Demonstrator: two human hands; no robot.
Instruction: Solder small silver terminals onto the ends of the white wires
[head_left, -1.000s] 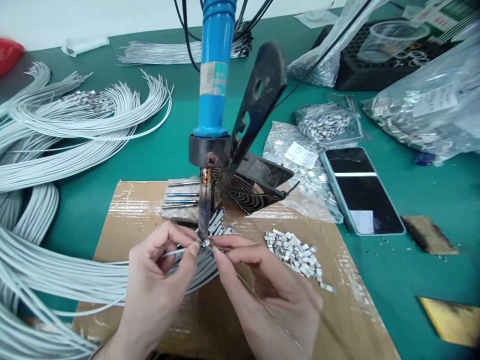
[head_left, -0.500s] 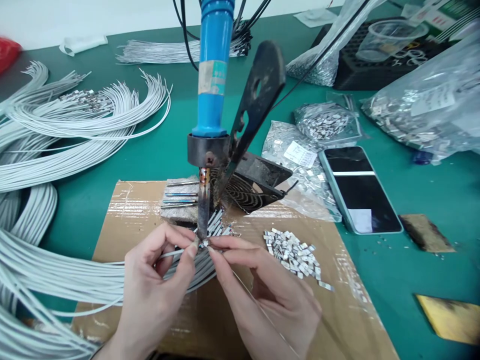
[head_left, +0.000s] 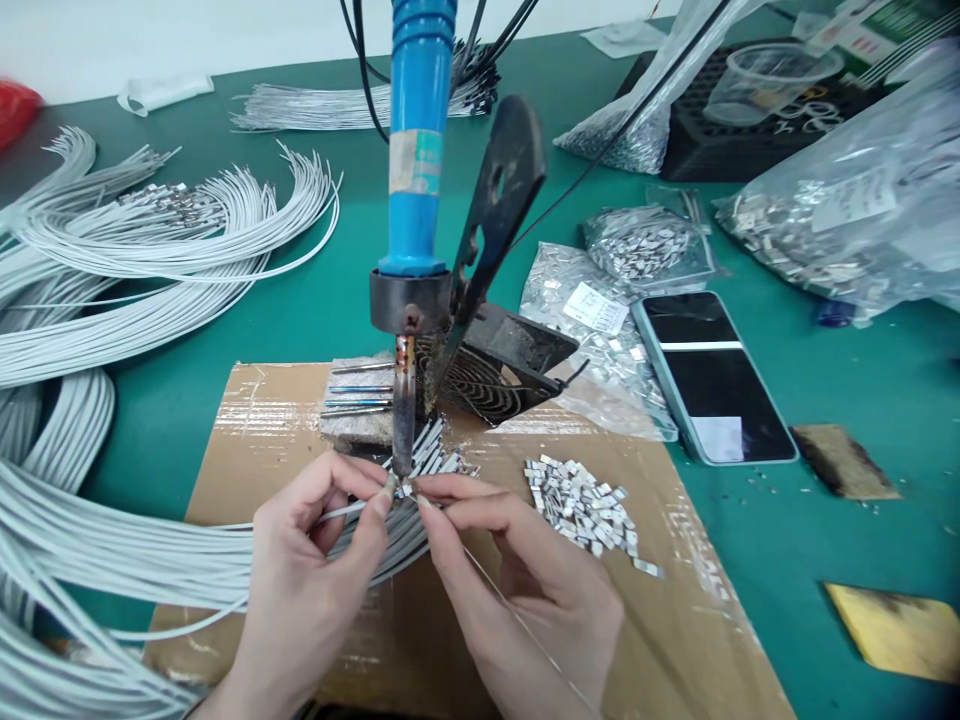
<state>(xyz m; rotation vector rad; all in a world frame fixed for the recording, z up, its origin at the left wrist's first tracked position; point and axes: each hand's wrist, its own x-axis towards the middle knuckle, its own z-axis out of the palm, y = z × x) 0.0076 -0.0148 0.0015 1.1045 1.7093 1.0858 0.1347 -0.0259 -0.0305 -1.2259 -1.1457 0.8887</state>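
My left hand point(head_left: 315, 570) pinches the end of a thin grey wire point(head_left: 346, 509) between thumb and forefinger. My right hand point(head_left: 525, 590) pinches a strand of solder wire point(head_left: 517, 625) that trails back over the palm. Both fingertips meet just under the tip of a blue-handled soldering iron point(head_left: 415, 180), which hangs upright in a black metal stand point(head_left: 499, 260). A small metal terminal sits at the wire end between the fingertips. A bundle of grey wires point(head_left: 112, 560) fans out beneath my hands on a taped cardboard mat point(head_left: 675, 620).
A pile of small metal terminals point(head_left: 589, 505) lies right of my hands. A phone point(head_left: 709, 375) lies face up further right, beside plastic bags of terminals point(head_left: 645, 245). More grey wire bundles point(head_left: 172, 235) cover the left of the green table. Two brown pads point(head_left: 840, 460) lie at the right.
Both hands hold the same pinch under the iron tip. The whole view has shifted slightly left and the hands sit a little lower.
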